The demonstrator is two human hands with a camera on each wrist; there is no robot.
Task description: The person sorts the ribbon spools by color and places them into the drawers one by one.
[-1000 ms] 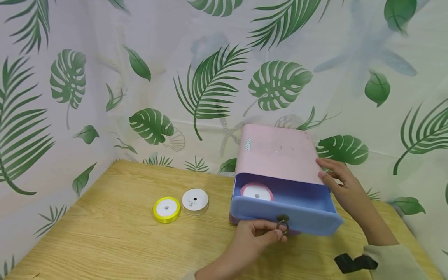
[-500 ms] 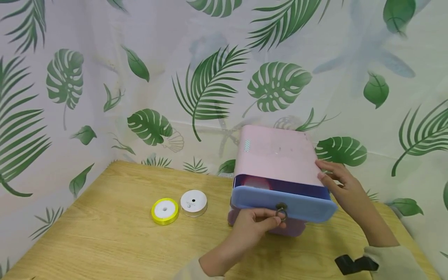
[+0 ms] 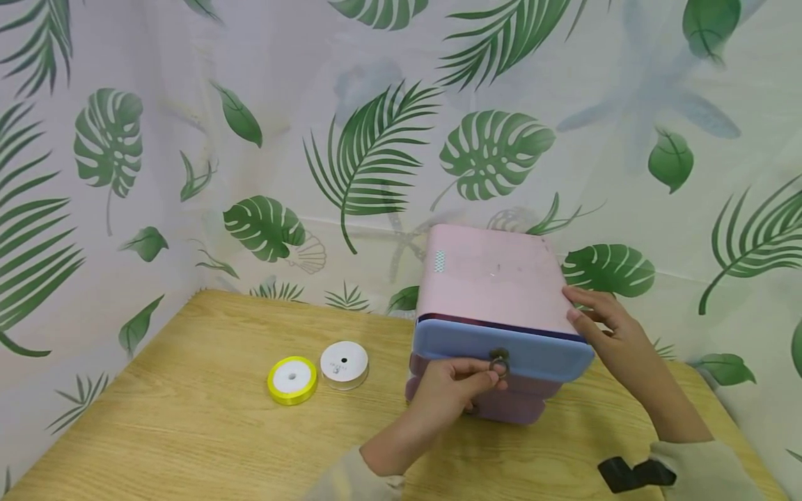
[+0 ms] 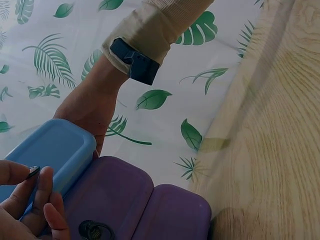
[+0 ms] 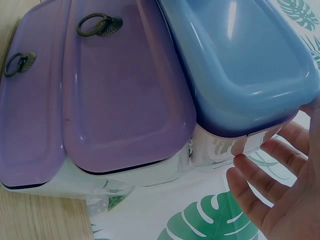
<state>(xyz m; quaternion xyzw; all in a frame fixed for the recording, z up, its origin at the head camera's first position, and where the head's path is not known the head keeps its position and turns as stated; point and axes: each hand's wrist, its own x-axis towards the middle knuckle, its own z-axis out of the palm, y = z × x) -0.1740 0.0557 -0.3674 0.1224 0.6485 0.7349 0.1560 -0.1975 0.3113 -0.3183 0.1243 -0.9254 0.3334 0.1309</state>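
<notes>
A small drawer cabinet with a pink top [image 3: 495, 278] stands on the table. Its upper blue drawer [image 3: 551, 356] sits almost flush, with a thin dark gap under the top. My left hand [image 3: 446, 391] pinches the metal ring pull [image 3: 499, 367] on the blue front, also seen in the left wrist view. My right hand [image 3: 617, 341] touches the cabinet's right side near the top front corner; the right wrist view shows its fingers [image 5: 260, 182] extended along that side, below the blue front [image 5: 250, 65]. Purple drawers [image 5: 125, 95] with ring pulls lie beneath, pushed in.
Left of the cabinet, two ribbon spools lie on the wooden table [image 3: 207, 417]: a yellow one [image 3: 292, 380] and a white one [image 3: 344, 364]. A leaf-patterned cloth [image 3: 376, 264] hangs right behind the table.
My left hand has pushed the blue drawer inward by its ring, from well out to nearly flush. The white spool with a pink rim inside it is now hidden. My right hand stays put.
</notes>
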